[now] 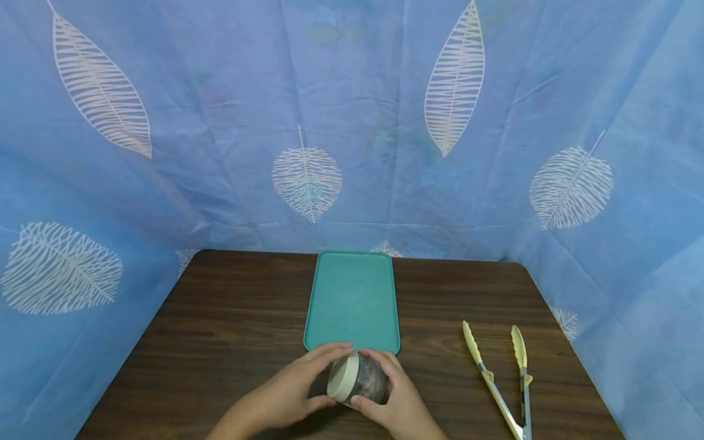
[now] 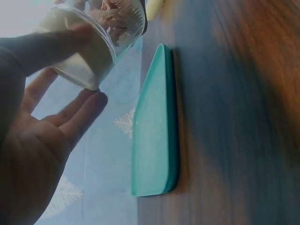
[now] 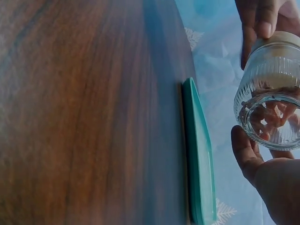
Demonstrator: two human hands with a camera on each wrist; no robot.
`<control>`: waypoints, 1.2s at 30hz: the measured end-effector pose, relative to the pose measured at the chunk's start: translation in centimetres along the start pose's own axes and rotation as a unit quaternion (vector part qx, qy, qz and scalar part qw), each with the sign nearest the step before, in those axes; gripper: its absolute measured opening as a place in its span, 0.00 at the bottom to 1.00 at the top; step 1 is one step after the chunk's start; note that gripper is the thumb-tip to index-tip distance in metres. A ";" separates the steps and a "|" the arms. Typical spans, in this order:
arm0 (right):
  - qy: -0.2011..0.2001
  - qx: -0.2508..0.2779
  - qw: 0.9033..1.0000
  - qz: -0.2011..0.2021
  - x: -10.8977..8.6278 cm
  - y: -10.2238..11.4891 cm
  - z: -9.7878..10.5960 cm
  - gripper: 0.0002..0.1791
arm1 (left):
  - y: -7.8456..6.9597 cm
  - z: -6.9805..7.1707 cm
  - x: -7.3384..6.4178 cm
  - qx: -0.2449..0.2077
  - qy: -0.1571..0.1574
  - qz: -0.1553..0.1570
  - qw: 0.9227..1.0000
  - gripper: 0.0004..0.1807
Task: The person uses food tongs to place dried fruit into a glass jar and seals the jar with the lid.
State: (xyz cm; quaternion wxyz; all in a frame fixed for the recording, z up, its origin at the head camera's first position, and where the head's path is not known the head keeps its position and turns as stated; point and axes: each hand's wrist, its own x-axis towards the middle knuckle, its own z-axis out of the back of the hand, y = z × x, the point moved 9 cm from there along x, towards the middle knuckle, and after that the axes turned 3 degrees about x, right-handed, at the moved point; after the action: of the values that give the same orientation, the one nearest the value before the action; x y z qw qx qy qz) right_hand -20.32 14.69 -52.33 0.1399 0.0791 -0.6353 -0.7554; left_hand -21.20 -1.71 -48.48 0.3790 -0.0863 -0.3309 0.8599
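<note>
A ribbed clear glass jar [image 1: 370,380] with a cream-coloured lid [image 1: 343,379] is held tilted on its side above the table's near part. My left hand [image 1: 288,386] grips the lid end, thumb below and fingers above. At the base end, my right hand [image 1: 404,394] holds the glass between thumb and fingers. Through the glass in the right wrist view, the jar [image 3: 262,82] shows brownish-red pieces inside. The lid looks seated on the jar's mouth. In the left wrist view part of the jar [image 2: 126,35] is cut off by the frame.
A teal tray [image 1: 352,299] lies on the dark wooden table [image 1: 242,318], just beyond the hands. To the right, metal tongs [image 1: 497,394] with pale yellow tips lie spread apart. Blue leaf-patterned cloth [image 1: 363,110] hangs behind the table and along both sides.
</note>
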 end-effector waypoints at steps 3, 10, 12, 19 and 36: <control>0.017 0.029 0.999 -0.012 0.1 -0.1 -0.3 0.37 | -0.7 0.2 -0.1 0.042 -0.006 -0.023 0.999 0.51; 0.056 0.105 0.993 -0.018 0.2 -0.1 -0.7 0.37 | -1.5 0.4 -0.3 0.071 -0.041 -0.063 0.995 0.52; 0.060 0.115 0.991 -0.023 0.1 -0.1 -0.8 0.37 | -1.5 0.1 -0.4 0.066 -0.036 -0.060 0.995 0.54; 0.059 0.124 0.990 -0.034 -0.1 -0.3 -0.7 0.39 | -0.9 -0.7 -0.5 0.000 0.004 -0.025 1.000 0.68; 0.042 0.084 0.995 0.028 -0.9 1.0 -1.1 0.38 | 1.6 -2.3 -0.1 -0.140 0.039 0.216 0.965 0.43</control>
State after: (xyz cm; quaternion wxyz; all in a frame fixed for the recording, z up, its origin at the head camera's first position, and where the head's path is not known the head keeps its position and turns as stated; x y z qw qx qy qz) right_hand -19.01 13.74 -51.62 0.1802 0.1047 -0.6917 -0.6915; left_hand -21.17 -1.35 -51.23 0.1808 -0.2414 -0.4065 0.8624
